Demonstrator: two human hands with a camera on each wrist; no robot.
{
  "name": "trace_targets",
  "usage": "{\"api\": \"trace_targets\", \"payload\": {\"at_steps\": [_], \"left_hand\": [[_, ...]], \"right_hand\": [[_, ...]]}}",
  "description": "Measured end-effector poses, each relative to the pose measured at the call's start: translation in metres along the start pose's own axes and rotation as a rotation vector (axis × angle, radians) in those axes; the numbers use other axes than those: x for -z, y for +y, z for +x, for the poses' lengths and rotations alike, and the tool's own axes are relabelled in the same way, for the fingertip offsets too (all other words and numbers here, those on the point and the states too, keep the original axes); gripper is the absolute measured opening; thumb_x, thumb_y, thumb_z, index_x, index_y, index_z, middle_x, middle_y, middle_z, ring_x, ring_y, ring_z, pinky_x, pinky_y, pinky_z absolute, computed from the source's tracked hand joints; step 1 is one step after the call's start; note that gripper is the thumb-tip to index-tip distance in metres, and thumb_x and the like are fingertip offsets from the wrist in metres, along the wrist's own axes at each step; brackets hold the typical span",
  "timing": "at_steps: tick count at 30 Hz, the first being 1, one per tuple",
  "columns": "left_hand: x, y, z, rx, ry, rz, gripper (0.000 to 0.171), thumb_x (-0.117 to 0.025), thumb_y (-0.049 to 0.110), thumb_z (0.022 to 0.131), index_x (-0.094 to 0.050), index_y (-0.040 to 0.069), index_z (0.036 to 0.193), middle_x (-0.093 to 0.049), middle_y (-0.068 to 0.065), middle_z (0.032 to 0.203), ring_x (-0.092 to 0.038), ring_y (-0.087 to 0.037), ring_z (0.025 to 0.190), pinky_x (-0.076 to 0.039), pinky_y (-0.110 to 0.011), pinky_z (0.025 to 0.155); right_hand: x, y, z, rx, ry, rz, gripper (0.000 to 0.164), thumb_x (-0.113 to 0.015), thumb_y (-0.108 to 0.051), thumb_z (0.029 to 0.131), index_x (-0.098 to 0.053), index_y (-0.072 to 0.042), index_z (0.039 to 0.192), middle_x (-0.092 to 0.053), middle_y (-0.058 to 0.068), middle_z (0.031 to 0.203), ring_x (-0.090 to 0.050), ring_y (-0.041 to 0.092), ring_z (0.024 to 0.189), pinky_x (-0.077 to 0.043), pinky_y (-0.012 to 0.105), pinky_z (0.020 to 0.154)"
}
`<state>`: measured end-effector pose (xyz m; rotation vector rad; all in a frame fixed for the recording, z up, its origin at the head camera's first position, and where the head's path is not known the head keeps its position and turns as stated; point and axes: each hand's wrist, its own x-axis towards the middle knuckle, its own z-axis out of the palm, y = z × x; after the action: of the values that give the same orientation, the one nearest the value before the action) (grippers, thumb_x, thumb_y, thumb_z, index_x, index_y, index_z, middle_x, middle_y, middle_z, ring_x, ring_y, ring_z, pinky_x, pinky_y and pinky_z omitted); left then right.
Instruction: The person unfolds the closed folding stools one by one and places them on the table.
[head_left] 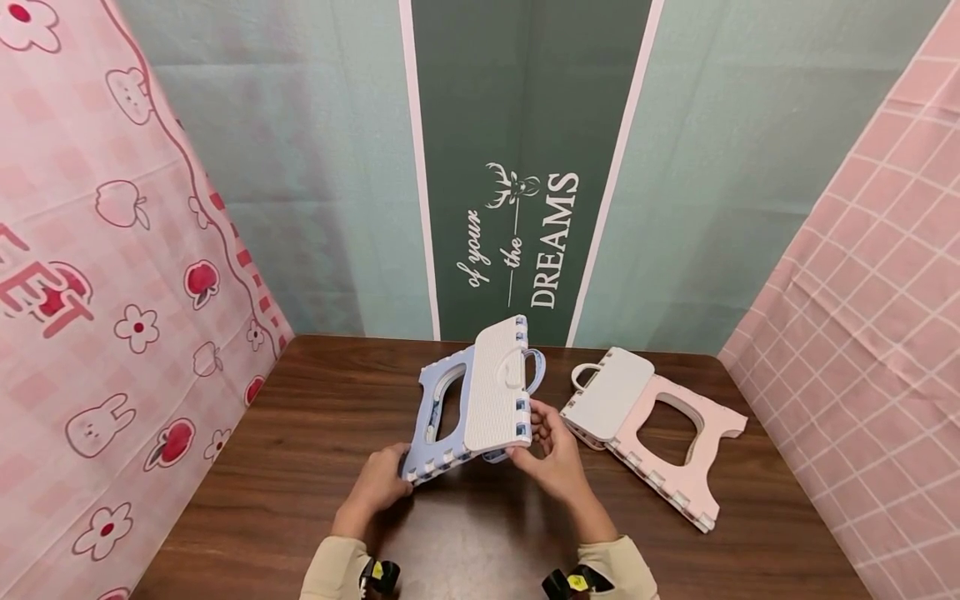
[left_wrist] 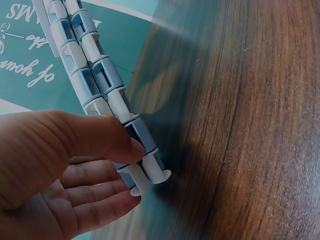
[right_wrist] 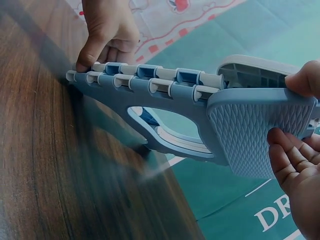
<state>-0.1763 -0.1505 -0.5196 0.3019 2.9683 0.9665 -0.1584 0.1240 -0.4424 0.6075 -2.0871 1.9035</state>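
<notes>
A folded blue-and-white folding step stool is tilted up above the table, its white ribbed top panel facing the head camera. My left hand pinches the lower leg corner, thumb over the hinged edge; the left wrist view shows the hinge segments in blue and white. My right hand grips the near right end of the top panels. In the right wrist view, that thumb is on the upper edge and the fingers lie against the blue textured panel. The two top panels stand slightly apart there.
A pink-and-white folding step stool lies folded flat on the brown wooden table to the right, close to my right hand. A green printed curtain hangs behind, with pink patterned cloths at the left and right.
</notes>
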Motion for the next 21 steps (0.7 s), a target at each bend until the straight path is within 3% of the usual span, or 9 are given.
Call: {"api": "trace_targets", "payload": {"at_steps": [14, 21], "left_hand": [[0.000, 0.003, -0.001, -0.031, 0.007, -0.027, 0.059, -0.077, -0.003, 0.057, -0.057, -0.012, 0.111, -0.061, -0.023, 0.103, -0.058, -0.033, 0.091, -0.046, -0.045, 0.078], [-0.003, 0.005, 0.000, -0.083, 0.018, -0.020, 0.059, -0.076, -0.002, 0.057, -0.056, -0.013, 0.112, -0.061, -0.023, 0.104, -0.058, -0.034, 0.091, -0.046, -0.046, 0.079]], "right_hand": [[-0.001, -0.009, 0.006, 0.048, -0.018, -0.062, 0.063, -0.068, 0.015, 0.065, -0.040, 0.021, 0.121, -0.055, 0.023, 0.097, -0.054, 0.020, 0.086, -0.046, 0.022, 0.073], [-0.001, -0.012, 0.008, 0.089, -0.010, -0.103, 0.063, -0.069, 0.012, 0.065, -0.041, 0.020, 0.120, -0.057, 0.021, 0.094, -0.054, 0.019, 0.083, -0.046, 0.024, 0.070]]}}
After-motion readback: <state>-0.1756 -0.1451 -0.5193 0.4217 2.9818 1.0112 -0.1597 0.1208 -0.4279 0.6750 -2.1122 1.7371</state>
